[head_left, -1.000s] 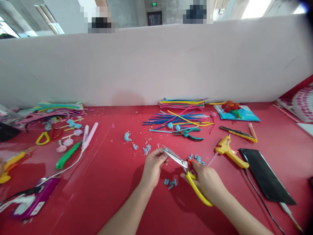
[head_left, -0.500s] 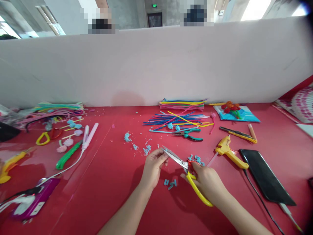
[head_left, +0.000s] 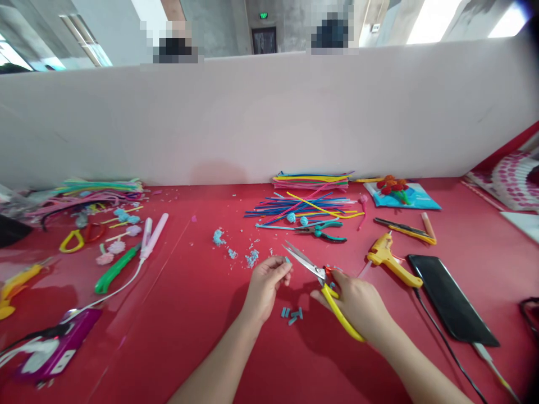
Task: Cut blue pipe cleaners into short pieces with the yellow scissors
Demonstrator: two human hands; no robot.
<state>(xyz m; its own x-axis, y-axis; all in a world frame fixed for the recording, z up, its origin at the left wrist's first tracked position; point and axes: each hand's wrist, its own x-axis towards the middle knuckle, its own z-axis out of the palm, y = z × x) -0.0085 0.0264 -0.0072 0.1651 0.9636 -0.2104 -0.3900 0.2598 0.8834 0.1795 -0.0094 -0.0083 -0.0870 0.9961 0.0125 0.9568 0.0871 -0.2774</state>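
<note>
Between its thumb and fingertips, my left hand (head_left: 266, 283) pinches a small light-blue piece (head_left: 288, 260). My right hand (head_left: 357, 300) is closed round the handles of yellow and red scissors (head_left: 309, 266), whose blades are slightly parted and point at my left fingertips without touching the piece. Several short blue pieces (head_left: 292, 315) lie on the red table just below and between my hands. More blue bits are partly hidden behind my right hand. Blue fluffy scraps (head_left: 252, 258) lie beyond my left hand.
Teal pliers (head_left: 324, 230) and coloured stems (head_left: 295, 207) lie ahead. On the right are a yellow glue gun (head_left: 391, 261), a black phone (head_left: 450, 300) and a craft knife (head_left: 406, 230). A purple power strip (head_left: 63, 350) and a green tool (head_left: 115, 272) lie left. A white partition (head_left: 252, 118) rises behind.
The scissor blades have moved right, away from my left fingertips, and opened a little. The small blue piece in my left hand now shows. The view has shifted slightly.
</note>
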